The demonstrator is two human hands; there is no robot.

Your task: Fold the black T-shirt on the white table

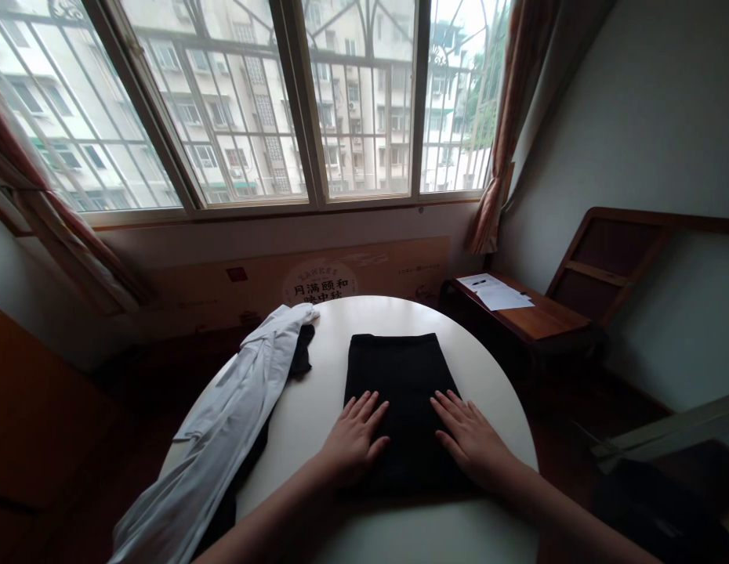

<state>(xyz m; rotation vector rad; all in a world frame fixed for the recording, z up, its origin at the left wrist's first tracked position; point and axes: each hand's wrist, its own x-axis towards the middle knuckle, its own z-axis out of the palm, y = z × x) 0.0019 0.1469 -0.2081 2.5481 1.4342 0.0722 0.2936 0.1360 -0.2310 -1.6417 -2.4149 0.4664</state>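
A black folded garment (408,407) lies flat on the round white table (329,392), shaped into a neat rectangle. Its exact kind cannot be made out. My left hand (356,439) rests on its left side with the fingers spread and pointing away from me. On the right side, my right hand (473,439) lies flat in the same way, fingers apart. Neither hand grips the cloth. Left of the black garment, a white long-sleeved garment (241,415) drapes over the table's edge, with a dark cloth (302,350) partly hidden beneath it.
A wooden chair or bench (553,313) stands at the right, with white papers (499,294) and a pen on its seat. Behind the table are a printed panel (259,282) and a barred window (364,117). Curtains (491,207) hang at both sides.
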